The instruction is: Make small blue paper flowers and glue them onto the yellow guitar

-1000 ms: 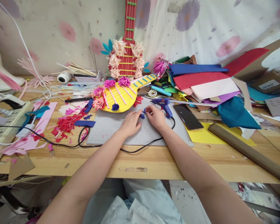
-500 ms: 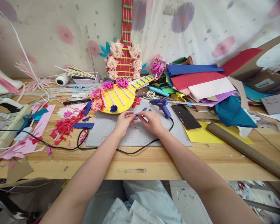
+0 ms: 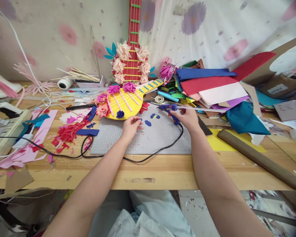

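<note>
My left hand [image 3: 131, 128] is closed in a pinch on a small blue paper piece [image 3: 141, 120], mostly covered by the fingertips. My right hand [image 3: 189, 120] is at the back of the blue glue gun [image 3: 168, 108], its thumb across the handle and its fingers around the rear near the glue stick. The gun lies on its side on the grey cutting mat [image 3: 160, 138]. Between my hands, a blue scalloped paper cutout [image 3: 148, 123] and another blue piece with yellow on it [image 3: 155, 116] lie on the mat.
A yellow paper instrument [image 3: 125, 105] with flowers lies behind my left hand, and a red one [image 3: 132, 65] stands behind it. A black cord [image 3: 143, 161] crosses the mat. Paper scraps [image 3: 71, 131] are at left; a phone [image 3: 204, 126] and cardboard tube [image 3: 256, 158] at right.
My hands have separated. The right moved rightward to the glue gun, partly covering the phone; the left stayed with a blue piece. A blue scalloped cutout now shows on the mat between them.
</note>
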The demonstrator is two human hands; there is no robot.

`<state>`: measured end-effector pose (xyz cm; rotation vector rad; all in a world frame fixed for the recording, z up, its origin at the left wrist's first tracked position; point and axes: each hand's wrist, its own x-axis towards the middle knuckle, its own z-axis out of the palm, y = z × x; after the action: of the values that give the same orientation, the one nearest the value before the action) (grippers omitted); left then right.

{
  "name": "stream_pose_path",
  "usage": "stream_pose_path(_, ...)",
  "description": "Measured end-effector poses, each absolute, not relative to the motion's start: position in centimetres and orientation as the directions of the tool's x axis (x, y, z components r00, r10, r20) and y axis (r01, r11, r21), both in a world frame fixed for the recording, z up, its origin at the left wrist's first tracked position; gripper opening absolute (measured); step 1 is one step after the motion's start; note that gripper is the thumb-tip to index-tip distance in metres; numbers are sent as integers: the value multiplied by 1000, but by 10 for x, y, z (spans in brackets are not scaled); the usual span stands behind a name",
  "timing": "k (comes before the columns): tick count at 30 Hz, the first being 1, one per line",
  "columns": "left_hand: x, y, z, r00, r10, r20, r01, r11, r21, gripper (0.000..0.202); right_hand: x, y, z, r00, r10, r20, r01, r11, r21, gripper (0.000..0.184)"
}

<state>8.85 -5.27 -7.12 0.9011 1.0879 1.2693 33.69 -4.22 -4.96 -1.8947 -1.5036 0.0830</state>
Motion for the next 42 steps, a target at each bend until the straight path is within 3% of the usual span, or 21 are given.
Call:
stream_pose_path(2, 89, -51, -71, -26, 991, -128, -275, 116, 954, 10, 333, -33, -62, 259, 915, 310, 817, -36, -576, 50)
stream_pose_path(6, 88, -46, -72, -42, 990, -134, -276, 117, 954, 9, 321, -23, -75, 334, 931, 145, 730, -158, -665, 44)
stream_pose_path(9, 87, -43, -72, -71, 989, -128, -287, 103, 952, 7, 311, -29, -70, 321, 939, 127, 506, -57, -860, 45)
stream_pose_path(12, 87, -42, -73, -80, 990, -116, -282, 89, 955, 9, 299, -46, -58, 104, 991, 79, 285, 47, -957, 44)
stream_pose_path(17, 84, -44, -75, -122, 986, -109, -287, 70, 955, 8, 283, -67, -45, -38, 999, -25, 407, -7, -913, 39)
stream_pose_path(42, 85, -43, -79, -167, 983, -77, -242, 35, 970, 13, 273, -63, -53, -27, 997, 66, 496, 71, -865, 36)
